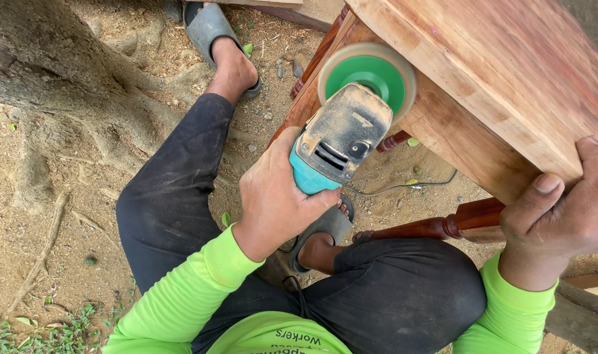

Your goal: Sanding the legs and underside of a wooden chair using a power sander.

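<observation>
Left hand [276, 203]: wrapped tight around the teal body of the grinder [338, 141], fingers closed over the top, thumb toward the head.
Right hand [564, 210]: clamped on the lower corner of the wooden table [509, 85], thumb on the side face, fingers curled over the edge.
Grinder: dusty grey head, round green-backed sanding disc [368, 75] pressed flat against the side rail of the table, just under the top.
Table: tipped on its side over bare dirt, reddish planks, one turned leg [443, 226] running across the person's knee.
How the grinder handles: probably fairly heavy and stiff, hard casing slick with dust; the narrow teal barrel behind the head looks like the sound place to grip, well clear of the disc.
How the table handles: judged heavy, rigid, smooth where finished; corners and legs give firm hold.
Disc: thin rim, likely the fragile part.
Hidden: the working face of the disc, its contact with the wood, and the grinder's rear end under the palm.
Cut off: most of the table beyond the frame's top and right.
Hard to tell: whether the disc is spinning; where the thin cable [404, 187] on the ground leads.
Nearby: tree roots [56, 98], sandalled feet [223, 46], black trousers, bright green sleeves.
</observation>
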